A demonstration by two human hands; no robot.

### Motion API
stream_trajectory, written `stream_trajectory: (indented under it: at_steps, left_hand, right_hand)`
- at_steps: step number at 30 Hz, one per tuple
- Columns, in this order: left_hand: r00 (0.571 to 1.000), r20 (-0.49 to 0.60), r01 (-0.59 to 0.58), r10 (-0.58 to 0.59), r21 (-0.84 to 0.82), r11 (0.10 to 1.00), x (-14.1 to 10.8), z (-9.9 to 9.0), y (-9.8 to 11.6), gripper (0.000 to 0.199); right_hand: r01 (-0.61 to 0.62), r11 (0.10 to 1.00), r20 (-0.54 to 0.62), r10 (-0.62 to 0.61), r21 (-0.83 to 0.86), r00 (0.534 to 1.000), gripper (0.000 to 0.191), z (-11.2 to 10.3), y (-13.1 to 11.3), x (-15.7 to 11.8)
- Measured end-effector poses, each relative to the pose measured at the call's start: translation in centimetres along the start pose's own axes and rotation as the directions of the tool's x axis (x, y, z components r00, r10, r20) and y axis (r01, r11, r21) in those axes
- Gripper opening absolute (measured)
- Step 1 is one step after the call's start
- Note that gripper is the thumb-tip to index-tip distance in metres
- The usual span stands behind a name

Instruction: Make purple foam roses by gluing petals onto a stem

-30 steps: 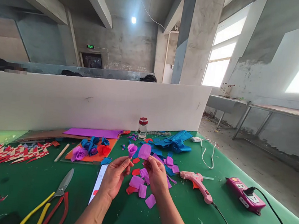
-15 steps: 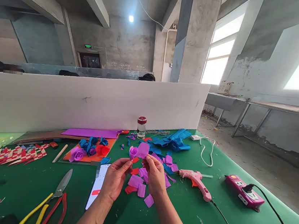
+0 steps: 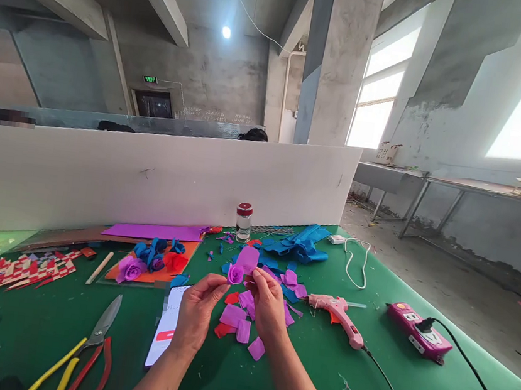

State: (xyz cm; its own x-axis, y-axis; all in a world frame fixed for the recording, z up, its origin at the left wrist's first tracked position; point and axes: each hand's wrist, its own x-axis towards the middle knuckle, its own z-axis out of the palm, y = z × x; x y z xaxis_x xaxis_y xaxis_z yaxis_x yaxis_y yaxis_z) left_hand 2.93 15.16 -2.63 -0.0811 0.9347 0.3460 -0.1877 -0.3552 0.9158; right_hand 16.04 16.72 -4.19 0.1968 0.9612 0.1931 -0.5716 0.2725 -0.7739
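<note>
My left hand [image 3: 200, 306] pinches a small purple paper rose [image 3: 235, 274] at its base, its spiral centre facing me. Between the thumb and fingers of my right hand [image 3: 270, 305] is a flat, rounded purple paper petal [image 3: 248, 259]. The petal stands just behind and to the right of the rose; whether the two touch, I cannot tell. Loose purple paper pieces [image 3: 233, 315] lie beneath both hands, with red paper pieces [image 3: 223, 330] among them. To the right of my right hand rests a pink hot glue gun [image 3: 338, 312].
Scissors [image 3: 101, 333] with red and yellow handles and a phone [image 3: 163, 335] lie on the left. Finished paper flowers [image 3: 158, 258], a lidded jar [image 3: 243, 223] and blue crepe paper [image 3: 302, 244] stand farther back. A power strip [image 3: 418, 331] with a black cord sits right.
The rose has turned so that its spiral faces me, and it has come slightly closer to the petal. The whole view has shifted a little.
</note>
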Motion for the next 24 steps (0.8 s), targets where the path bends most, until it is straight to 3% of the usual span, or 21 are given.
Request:
stream_trajectory:
  at_steps: [5, 10, 24]
  left_hand:
    - [0.985, -0.097, 0.122, -0.141, -0.185, 0.975, 0.3, 0.2, 0.0, 0.02]
    - [0.964, -0.077, 0.223, -0.254, -0.282, 0.933, 0.6, 0.2, -0.1, 0.021]
    - [0.942, -0.076, 0.271, -0.326, -0.398, 0.877, 0.5, 0.6, -0.3, 0.024]
  right_hand:
    - [0.003, 1.0, -0.015, -0.003, -0.008, 1.0, 0.023, 0.2, 0.3, -0.1]
    - [-0.003, 1.0, -0.018, 0.003, -0.017, 1.0, 0.023, 0.3, 0.9, 0.0]
    - [0.129, 0.98, -0.012, -0.132, -0.152, 0.991, 0.024, 1.5, 0.3, -1.2]
